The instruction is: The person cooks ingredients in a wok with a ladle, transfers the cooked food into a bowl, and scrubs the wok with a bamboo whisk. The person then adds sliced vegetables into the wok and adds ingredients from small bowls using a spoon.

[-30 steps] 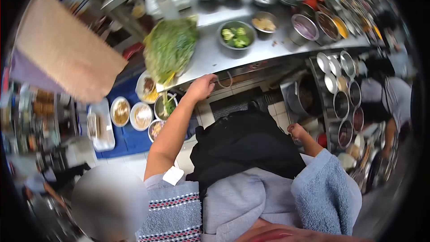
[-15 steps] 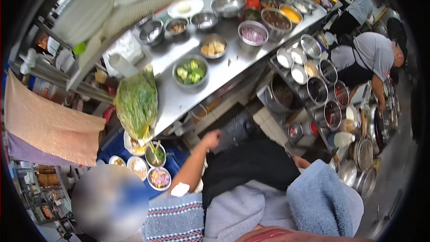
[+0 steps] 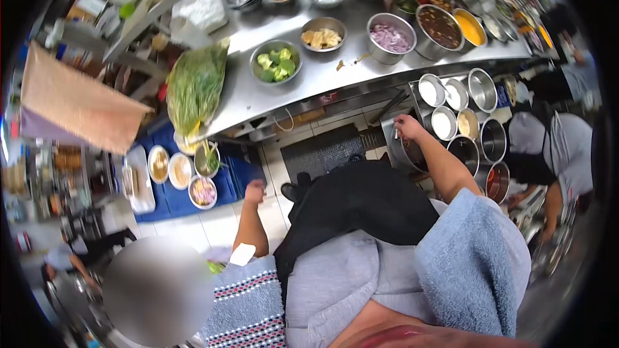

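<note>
My left hand (image 3: 255, 192) hangs over the tiled floor, its fingers curled in and nothing showing in them. It is nearest to the blue surface (image 3: 251, 169), where a bowl of chopped pink onion (image 3: 203, 193) sits. My right hand (image 3: 406, 127) is at the large metal pot (image 3: 414, 156) under the seasoning rack, fingers closed. Whether it grips the pot or something small is too unclear to tell. Beside that hand stand containers of white powder (image 3: 444, 124) and a tan one (image 3: 468, 124).
A steel counter (image 3: 258, 113) runs ahead, bearing a bowl of broccoli (image 3: 276, 64), a bowl of pale chunks (image 3: 322, 36), a pot of chopped onion (image 3: 390, 37) and a bag of greens (image 3: 196, 87). A black mat (image 3: 316, 151) lies on the floor. A co-worker (image 3: 561, 148) bends at the right.
My right hand has reached forward from my side to the pot. The left hand has swung left, and the view has turned and shifted over the counter.
</note>
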A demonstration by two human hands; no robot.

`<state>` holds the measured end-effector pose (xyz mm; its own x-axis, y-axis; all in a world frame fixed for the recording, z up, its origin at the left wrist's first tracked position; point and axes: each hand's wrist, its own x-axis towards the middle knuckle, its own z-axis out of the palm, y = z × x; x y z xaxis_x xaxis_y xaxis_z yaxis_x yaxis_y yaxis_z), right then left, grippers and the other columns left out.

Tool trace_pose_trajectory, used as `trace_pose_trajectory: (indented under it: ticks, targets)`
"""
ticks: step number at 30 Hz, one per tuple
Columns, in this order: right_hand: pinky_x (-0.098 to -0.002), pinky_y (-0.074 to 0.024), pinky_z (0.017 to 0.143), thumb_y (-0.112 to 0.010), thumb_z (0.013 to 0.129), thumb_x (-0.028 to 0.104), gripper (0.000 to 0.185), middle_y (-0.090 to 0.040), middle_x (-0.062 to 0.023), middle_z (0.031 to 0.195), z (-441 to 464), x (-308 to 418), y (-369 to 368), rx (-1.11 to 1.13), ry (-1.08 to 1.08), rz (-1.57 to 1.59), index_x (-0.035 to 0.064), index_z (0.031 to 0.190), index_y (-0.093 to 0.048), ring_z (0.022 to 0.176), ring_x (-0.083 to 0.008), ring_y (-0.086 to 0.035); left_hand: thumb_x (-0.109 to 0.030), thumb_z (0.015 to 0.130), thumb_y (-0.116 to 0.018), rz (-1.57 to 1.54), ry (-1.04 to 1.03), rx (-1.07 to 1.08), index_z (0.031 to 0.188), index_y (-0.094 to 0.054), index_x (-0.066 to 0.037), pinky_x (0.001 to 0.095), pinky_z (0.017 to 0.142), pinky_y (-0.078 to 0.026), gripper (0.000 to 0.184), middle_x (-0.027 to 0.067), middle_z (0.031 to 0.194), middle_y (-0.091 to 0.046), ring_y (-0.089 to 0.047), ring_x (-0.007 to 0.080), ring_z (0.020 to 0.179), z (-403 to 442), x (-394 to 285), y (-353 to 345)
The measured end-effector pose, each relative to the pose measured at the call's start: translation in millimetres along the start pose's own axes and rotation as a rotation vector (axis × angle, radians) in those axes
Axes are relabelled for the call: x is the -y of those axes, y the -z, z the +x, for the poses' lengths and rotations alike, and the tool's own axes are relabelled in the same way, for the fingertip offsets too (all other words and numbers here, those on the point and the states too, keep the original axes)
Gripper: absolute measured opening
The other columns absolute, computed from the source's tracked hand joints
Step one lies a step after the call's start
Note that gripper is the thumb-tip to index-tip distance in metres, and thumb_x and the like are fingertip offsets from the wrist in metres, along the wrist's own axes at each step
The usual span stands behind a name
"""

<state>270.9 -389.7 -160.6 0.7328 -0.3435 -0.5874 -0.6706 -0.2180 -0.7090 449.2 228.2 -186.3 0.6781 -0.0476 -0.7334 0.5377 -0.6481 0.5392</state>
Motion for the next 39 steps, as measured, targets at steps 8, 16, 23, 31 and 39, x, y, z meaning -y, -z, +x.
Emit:
trace_pose_trajectory:
  ticks: [8,16,23,31,39]
  targets:
    - [-0.0337,-0.0499,0.053,-0.057,0.091,0.013,0.027,-0.066,-0.0086,0.075,23,16,-40,0.503,0.018,-0.466,0.0024,0.115,-0.058,0.06,-0.0165,-0.063,-0.004,0.084,-0.055,-0.209,-0.047,0.187,0.116,-0.059,-0.008,0.0277,0.043,-0.039,0.033,0.0074,0.082,-0.066,-0.059,0.0134,0.066,-73,13,-112]
    - [-0.0332,-0.0482,0.049,-0.058,0.092,0.016,0.03,-0.064,-0.0074,0.07,39,43,-32,0.467,-0.106,-0.357,0.0037,0.119,-0.056,0.058,-0.0161,-0.062,-0.003,0.085,-0.059,-0.062,0.412,0.096,0.118,-0.058,-0.013,0.0415,0.06,-0.048,0.034,0.0097,0.095,-0.068,-0.066,0.0225,0.076,-125,72,-83]
    - [-0.0296,-0.0444,0.042,-0.055,0.091,0.014,0.021,-0.061,-0.0058,0.065,36,39,-3,0.311,-0.136,-0.203,0.0039,0.109,-0.059,0.053,-0.0144,-0.059,-0.021,0.092,-0.05,-0.276,0.419,0.048,0.129,-0.049,-0.018,0.052,0.081,-0.045,0.038,0.0075,0.113,-0.065,-0.063,0.0279,0.1,-54,25,-24]
    - [-0.0347,-0.0446,0.043,-0.055,0.091,0.014,0.014,-0.059,-0.0053,0.066,-7,22,-56,0.082,-0.3,0.286,0.0024,0.097,-0.06,0.052,-0.0162,-0.056,-0.01,0.082,-0.059,-0.049,0.033,0.168,0.113,-0.063,-0.006,0.036,0.048,-0.051,0.032,0.0088,0.097,-0.066,-0.068,0.0174,0.074,136,-88,24]
    - [-0.033,-0.0507,0.062,-0.057,0.09,0.012,0.031,-0.067,-0.011,0.079,-70,135,-111,0.039,-0.289,-0.118,0.0022,0.12,-0.057,0.063,-0.0176,-0.063,-0.013,0.084,-0.057,0.364,-0.104,0.152,0.115,-0.063,-0.005,0.0388,0.059,-0.052,0.032,0.0114,0.102,-0.066,-0.067,0.0212,0.08,270,-145,36]
